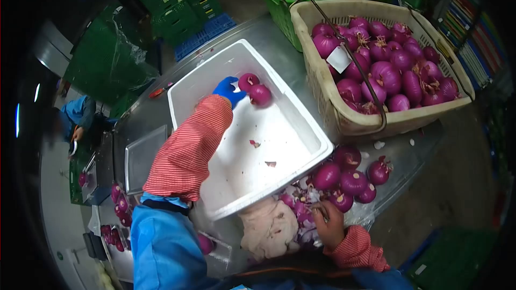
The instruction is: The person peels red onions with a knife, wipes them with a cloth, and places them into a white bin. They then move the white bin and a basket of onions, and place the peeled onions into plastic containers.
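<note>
My left hand [229,92], in a blue glove, reaches into the upper end of a white tub [274,145]. Its thumb and fingers are spread, right beside two peeled red onions, an upper one [248,81] and a lower one [260,95]. Bare and curled, my right hand [329,224] rests by the tub's near corner, over a heap of onion skins [307,225]. A thin, dark, metal-looking sliver shows at its fingers; I cannot tell what tool it is. Several red onions [353,182] lie just beyond that hand.
A cream basket [322,102] full of red onions stands at the upper right, a green basket [279,8] behind it. A pale cloth [269,228] lies near me. An orange-handled tool [157,92] is left of the tub. Another person [78,118] works at far left.
</note>
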Available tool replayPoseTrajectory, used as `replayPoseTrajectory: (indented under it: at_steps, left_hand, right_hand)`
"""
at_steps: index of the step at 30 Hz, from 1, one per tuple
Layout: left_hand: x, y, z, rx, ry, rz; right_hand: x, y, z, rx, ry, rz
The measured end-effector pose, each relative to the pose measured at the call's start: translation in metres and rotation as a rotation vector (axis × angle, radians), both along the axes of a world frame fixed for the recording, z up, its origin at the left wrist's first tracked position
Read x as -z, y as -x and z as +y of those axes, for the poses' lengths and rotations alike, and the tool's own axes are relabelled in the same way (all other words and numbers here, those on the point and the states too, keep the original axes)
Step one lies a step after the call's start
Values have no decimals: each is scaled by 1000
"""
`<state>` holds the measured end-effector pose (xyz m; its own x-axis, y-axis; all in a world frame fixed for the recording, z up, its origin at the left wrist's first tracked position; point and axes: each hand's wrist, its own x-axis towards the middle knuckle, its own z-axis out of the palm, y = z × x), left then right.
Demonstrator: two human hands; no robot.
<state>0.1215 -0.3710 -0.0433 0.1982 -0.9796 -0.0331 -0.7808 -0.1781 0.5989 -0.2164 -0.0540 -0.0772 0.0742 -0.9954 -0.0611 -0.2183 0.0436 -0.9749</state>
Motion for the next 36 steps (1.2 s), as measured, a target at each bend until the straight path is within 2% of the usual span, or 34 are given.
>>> replayPoseTrajectory:
  at_steps: [1,4,6,8,11,14,16,17,21,23,25,27,29,32,35,36]
  left_hand:
    - [11,-2,-9,-1,-5,-83]
    - [36,-23,-44,-58,-322,-637]
    - [64,-46,-47,-55,-278,-671]
    - [69,-50,-48,-29,-280,-736]
    - [61,-44,-50,-22,-360,-778]
    - [43,-34,-38,57,-403,-758]
    - [43,-33,-38,69,-369,-527]
    - [28,-24,-30,78,-352,-416]
    - [-33,10,29,113,-271,726]
    - [-73,28,80,208,-257,1159]
    - [-101,49,130,276,-306,1410]
    - [-106,63,174,358,-362,1621]
    - [-108,77,213,428,-345,1666]
    - [-104,86,267,345,-385,1749]
    - [-99,88,307,320,-456,1785]
    - [-97,91,320,303,-404,1770]
  right_hand:
    - [-2,3,-3,9,4,29]
    - [10,9,-12,52,-21,86]
    - [23,10,-14,110,-63,84]
    - [39,10,-12,146,-103,76]
    - [41,3,-8,97,-70,21]
    - [24,3,-10,45,-21,113]
    - [10,2,-12,39,-7,128]
    - [0,1,-13,46,-12,118]
    - [-12,5,-16,48,88,115]
    - [-24,6,-20,32,168,150]
    - [-49,1,-25,19,258,166]
    - [-68,-3,-27,1,369,194]
    - [-89,-6,-28,-26,461,246]
    - [-122,-13,-22,-65,656,388]
    - [-129,-19,-12,-133,773,540]
    - [-126,-20,-9,-170,803,578]
